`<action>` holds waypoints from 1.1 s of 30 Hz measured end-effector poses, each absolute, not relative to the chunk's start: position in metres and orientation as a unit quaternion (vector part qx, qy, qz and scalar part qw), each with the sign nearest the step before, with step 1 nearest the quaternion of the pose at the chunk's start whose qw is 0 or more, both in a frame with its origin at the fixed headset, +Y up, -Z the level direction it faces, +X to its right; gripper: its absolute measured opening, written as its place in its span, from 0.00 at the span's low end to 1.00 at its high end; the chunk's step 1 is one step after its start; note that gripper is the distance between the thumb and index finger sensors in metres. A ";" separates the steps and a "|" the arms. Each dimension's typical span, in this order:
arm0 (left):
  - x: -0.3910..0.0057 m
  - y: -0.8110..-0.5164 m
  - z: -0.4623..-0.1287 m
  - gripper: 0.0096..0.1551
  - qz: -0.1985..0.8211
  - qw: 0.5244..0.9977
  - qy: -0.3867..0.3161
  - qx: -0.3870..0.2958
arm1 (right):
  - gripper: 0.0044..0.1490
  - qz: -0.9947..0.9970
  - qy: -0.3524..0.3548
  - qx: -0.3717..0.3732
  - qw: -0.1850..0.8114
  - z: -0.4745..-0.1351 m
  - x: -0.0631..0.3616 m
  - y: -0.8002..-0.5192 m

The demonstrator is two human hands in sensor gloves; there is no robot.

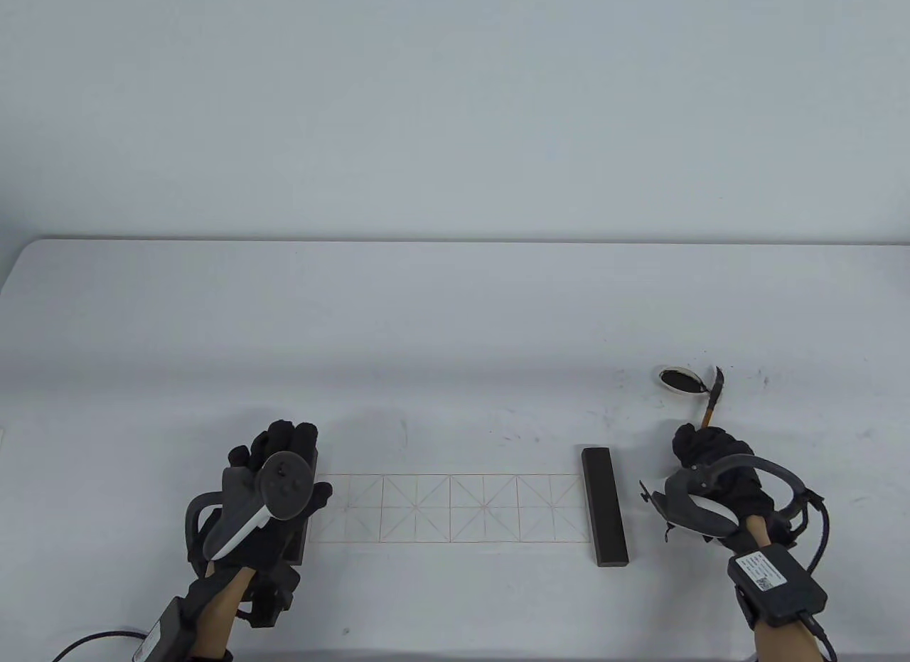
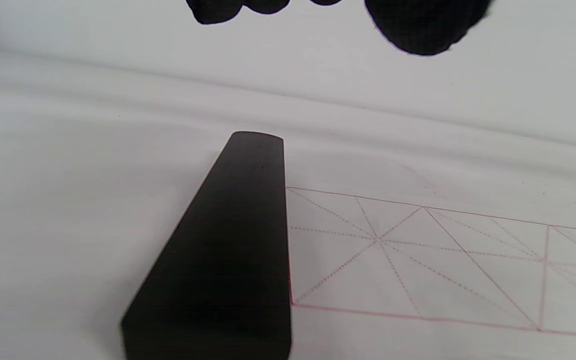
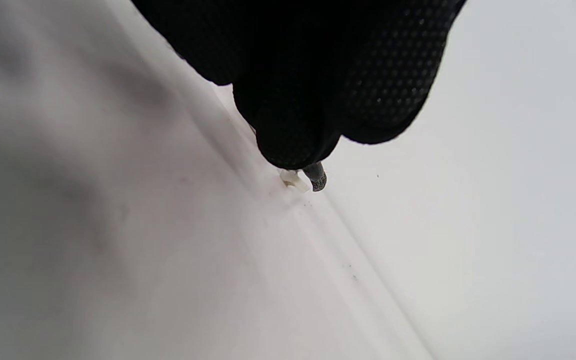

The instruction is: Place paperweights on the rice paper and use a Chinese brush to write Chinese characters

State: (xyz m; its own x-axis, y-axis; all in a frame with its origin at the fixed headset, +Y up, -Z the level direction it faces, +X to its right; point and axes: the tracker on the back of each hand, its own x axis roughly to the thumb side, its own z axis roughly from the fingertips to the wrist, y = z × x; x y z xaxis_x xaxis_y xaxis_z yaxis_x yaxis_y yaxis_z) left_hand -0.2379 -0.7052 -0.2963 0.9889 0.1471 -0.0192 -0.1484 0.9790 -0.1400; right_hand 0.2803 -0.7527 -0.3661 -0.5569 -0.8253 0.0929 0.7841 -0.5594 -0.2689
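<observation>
- Nearest the table camera, at about 7 o'clock, the left hand (image 1: 274,495) hovers over the left paperweight (image 2: 228,250). Its fingers are loosely extended and hold nothing; the left wrist view shows the fingertips (image 2: 420,27) clear above the bar.
- That dark bar lies along the left end of the rice paper (image 1: 455,509), its inner long edge at the first red grid cell.
- Rice paper: a long strip ruled in red squares with diagonals, lying left to right across the desk (image 1: 455,321) near the front edge, at about 6 o'clock. No ink shows in any cell.
- Its right end is pinned by the right paperweight (image 1: 604,505), a dark bar whose long axis runs front to back, across the strip.
- At about 4 o'clock, just beyond that bar, the right hand (image 1: 711,470) pinches the Chinese brush (image 1: 713,399). The grip is closed round the shaft, and the dark tip points away toward 12 o'clock.
- The brush tip is at the right rim of the small ink dish (image 1: 680,379), which stands behind the hand; whether it touches the ink I cannot tell.
- Judgement: both weights look placed, and loading the brush seems to be the step in hand.
- Writing cells lie toward 9 o'clock from the brush grip, past the right weight, so the right hand is the nearer one and must cross that bar to reach them.
</observation>
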 end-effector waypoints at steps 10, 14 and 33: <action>-0.238 -0.705 -0.295 0.51 0.074 0.995 0.001 -0.060 | 0.28 -0.892 0.167 -0.045 0.417 -0.358 0.275 -0.691; -0.238 -0.705 -0.295 0.51 0.074 0.996 -0.001 -0.056 | 0.28 -0.914 0.204 -0.006 0.350 -0.353 0.274 -0.657; -0.239 -0.705 -0.294 0.52 0.075 0.996 -0.002 -0.053 | 0.30 -0.962 0.254 0.101 -0.028 -0.346 0.291 -0.595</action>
